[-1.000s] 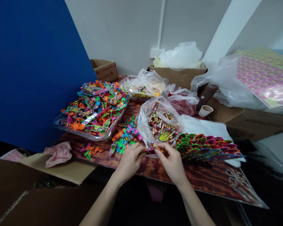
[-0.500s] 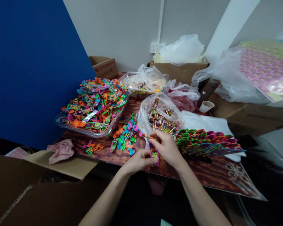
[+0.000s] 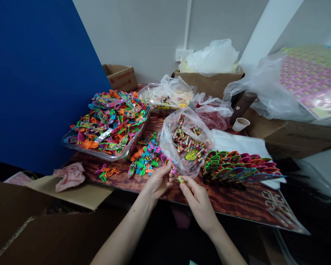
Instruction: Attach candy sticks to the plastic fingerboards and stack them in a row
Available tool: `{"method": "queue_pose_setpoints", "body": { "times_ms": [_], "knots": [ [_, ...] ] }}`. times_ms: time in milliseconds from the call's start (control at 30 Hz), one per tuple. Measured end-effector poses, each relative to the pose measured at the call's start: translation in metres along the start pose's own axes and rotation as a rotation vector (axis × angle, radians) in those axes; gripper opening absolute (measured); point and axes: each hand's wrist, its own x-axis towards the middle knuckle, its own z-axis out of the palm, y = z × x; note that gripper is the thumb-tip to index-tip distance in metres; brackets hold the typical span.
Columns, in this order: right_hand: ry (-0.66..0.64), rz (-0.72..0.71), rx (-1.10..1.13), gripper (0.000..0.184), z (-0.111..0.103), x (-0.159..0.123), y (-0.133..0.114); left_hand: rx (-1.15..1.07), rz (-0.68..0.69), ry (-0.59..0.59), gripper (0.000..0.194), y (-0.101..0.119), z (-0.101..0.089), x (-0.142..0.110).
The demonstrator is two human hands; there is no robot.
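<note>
My left hand (image 3: 162, 180) is closed on a small pink-edged toy skateboard (image 3: 168, 162), which points up and away from the fingers. Close beside it, my right hand (image 3: 197, 195) pinches a small yellow-green piece (image 3: 180, 179); the fingers hide most of it. Just beyond the hands lies an open clear plastic bag (image 3: 167, 134) of small multicoloured sticks (image 3: 179, 129). Left of the bag is a loose pile of toy skateboards and bright plastic parts (image 3: 146, 158). Neat overlapping rows of toy skateboards (image 3: 239, 167) stand to the right.
A clear tray (image 3: 118, 157) heaped with toy skateboards stands at the left. Farther back are another bagged tray (image 3: 165, 97), a red-filled bag (image 3: 213, 114), a dark flask (image 3: 244, 105) and a paper cup (image 3: 241, 124). A cardboard box (image 3: 71, 193) and pink cloth (image 3: 70, 176) are front left.
The toy skateboard in my left hand has swung from pointing down to pointing up. My right hand has drawn back toward me, and a yellow-green piece now shows at its fingertips.
</note>
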Motion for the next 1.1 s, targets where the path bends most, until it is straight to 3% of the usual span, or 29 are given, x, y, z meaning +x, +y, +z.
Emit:
{"method": "queue_pose_setpoints", "body": {
  "times_ms": [267, 500, 700, 833, 1000, 1100],
  "knots": [
    [0.066, -0.054, -0.182, 0.024, 0.004, -0.004, 0.000, 0.055, 0.061, 0.018, 0.036, -0.002, 0.009, -0.007],
    [0.193, -0.308, -0.587, 0.031, 0.009, -0.008, 0.010, 0.190, 0.150, 0.097, 0.041, -0.002, 0.010, -0.010],
    [0.264, -0.241, -0.752, 0.034, 0.021, -0.003, 0.019, 0.226, 0.198, 0.170, 0.044, -0.007, 0.012, -0.002],
    [0.295, -0.146, -0.485, 0.030, 0.020, 0.003, 0.020, 0.266, 0.223, 0.195, 0.045, -0.007, 0.016, 0.004],
    [0.036, 0.298, 0.349, 0.033, 0.003, 0.007, 0.020, 0.330, 0.232, 0.191, 0.045, -0.008, 0.018, 0.005],
    [-0.090, 0.448, 0.680, 0.034, -0.003, 0.005, 0.022, 0.383, 0.225, 0.177, 0.044, -0.013, 0.016, 0.006]
  ]
}}
